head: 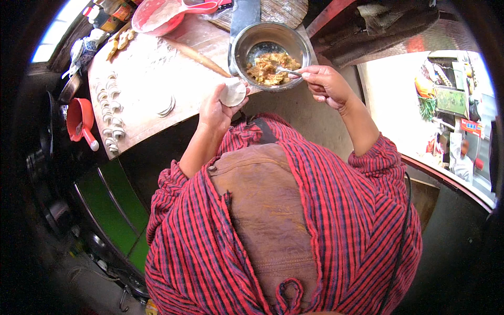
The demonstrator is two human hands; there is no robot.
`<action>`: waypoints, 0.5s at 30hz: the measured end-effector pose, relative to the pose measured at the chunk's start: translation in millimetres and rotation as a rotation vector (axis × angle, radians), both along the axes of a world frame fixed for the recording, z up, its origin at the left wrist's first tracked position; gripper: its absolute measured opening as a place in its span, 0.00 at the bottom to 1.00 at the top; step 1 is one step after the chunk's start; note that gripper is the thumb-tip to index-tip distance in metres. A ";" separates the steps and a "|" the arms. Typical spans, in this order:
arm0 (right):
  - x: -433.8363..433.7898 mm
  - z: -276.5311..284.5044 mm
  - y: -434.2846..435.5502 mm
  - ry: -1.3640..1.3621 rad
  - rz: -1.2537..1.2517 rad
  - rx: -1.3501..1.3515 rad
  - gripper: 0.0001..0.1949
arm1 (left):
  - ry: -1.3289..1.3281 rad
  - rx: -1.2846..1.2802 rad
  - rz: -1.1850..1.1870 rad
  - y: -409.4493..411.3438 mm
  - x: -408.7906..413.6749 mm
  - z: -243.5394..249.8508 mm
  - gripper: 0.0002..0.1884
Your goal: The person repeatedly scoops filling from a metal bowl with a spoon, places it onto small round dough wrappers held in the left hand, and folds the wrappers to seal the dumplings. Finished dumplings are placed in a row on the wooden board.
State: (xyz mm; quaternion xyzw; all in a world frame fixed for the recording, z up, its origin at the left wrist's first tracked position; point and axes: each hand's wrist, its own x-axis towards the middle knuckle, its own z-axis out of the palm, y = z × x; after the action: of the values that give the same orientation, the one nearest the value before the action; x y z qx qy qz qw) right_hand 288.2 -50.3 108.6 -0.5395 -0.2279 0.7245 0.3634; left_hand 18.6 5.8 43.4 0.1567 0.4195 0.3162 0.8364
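Note:
A round dough wrapper lies across the palm and fingers of my left hand, just over the table's front edge. My right hand grips a metal spoon, its head down in a brownish-yellow filling. That filling sits in a stainless steel bowl at the table's right edge. Several shaped dumplings stand in rows at the left end of the table. A small stack of wrappers rests between them and my left hand.
A wooden rolling pin lies behind my left hand on the floured table. The bowl partly covers a cleaver near a round wooden board. A red plastic basin stands at the back; a red ladle is off the left edge.

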 end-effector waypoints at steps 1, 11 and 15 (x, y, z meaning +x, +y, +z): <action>-1.2 2.9 0.2 0.021 0.018 0.010 0.13 | -0.016 0.018 0.004 -0.5 0.2 1.4 0.24; -29.2 13.9 5.0 -0.201 0.250 0.228 0.14 | -0.267 -0.149 -0.025 -4.3 14.5 38.4 0.22; -36.8 7.0 3.7 -0.469 0.290 0.579 0.11 | -0.276 -0.145 -0.045 -4.6 12.2 34.9 0.23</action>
State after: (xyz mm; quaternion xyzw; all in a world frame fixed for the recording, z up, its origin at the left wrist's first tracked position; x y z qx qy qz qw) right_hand 251.4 -46.6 115.6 -0.5277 -0.5734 0.5312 0.3324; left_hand 30.7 1.1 78.3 0.0606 0.3188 0.2846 0.9020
